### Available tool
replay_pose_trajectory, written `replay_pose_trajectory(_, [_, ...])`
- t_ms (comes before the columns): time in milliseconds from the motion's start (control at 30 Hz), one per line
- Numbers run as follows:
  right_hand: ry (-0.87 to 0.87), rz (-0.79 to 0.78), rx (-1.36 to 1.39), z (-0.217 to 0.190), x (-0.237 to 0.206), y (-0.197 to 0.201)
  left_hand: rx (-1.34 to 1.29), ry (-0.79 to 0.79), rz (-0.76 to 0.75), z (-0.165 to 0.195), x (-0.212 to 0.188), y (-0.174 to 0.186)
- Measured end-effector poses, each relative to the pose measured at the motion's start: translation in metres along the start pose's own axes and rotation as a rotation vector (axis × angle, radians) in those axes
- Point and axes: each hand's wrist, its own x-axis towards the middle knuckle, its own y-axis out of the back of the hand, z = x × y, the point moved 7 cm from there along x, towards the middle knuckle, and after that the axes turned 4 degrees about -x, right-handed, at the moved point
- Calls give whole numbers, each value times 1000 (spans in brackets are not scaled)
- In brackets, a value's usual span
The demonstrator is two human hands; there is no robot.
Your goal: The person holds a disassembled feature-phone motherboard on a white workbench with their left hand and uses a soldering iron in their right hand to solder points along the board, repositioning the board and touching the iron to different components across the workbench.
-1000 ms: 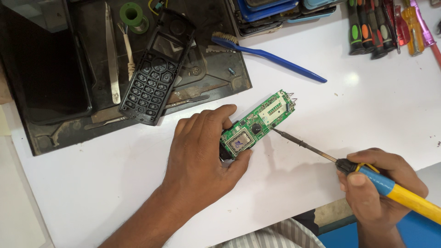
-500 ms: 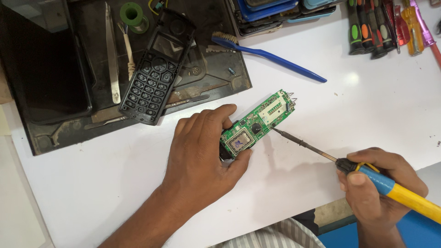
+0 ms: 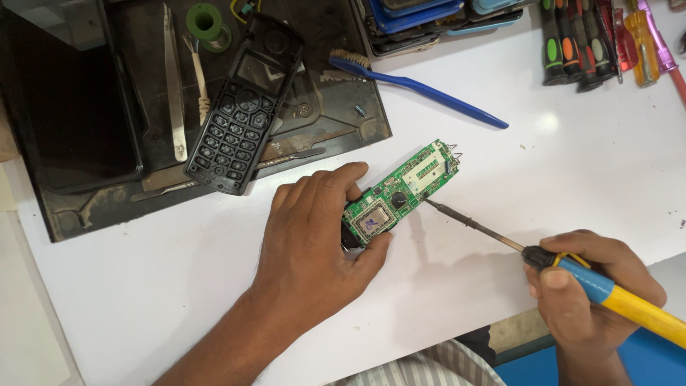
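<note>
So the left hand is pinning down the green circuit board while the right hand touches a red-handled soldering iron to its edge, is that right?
Not quite: the soldering iron has a yellow and blue handle, not red, as the head view shows. The left hand does pin the green circuit board, and the right hand holds the iron's tip at its edge.

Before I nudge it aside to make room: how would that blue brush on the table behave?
The blue brush looks like thin, stiff plastic, so probably light and easy to slide on the smooth white table. Lying flat on its long handle, it seems unlikely to roll, though it may pivot if pushed at one end.
</note>
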Motion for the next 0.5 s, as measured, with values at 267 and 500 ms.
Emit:
replay_pose_trajectory(267, [-17,46,101,8,-2,3,-6,3,-6,0,0,0])
replay_pose_trajectory(500, [-15,30,66,8,-2,3,-6,3,-8,0,0,-1])
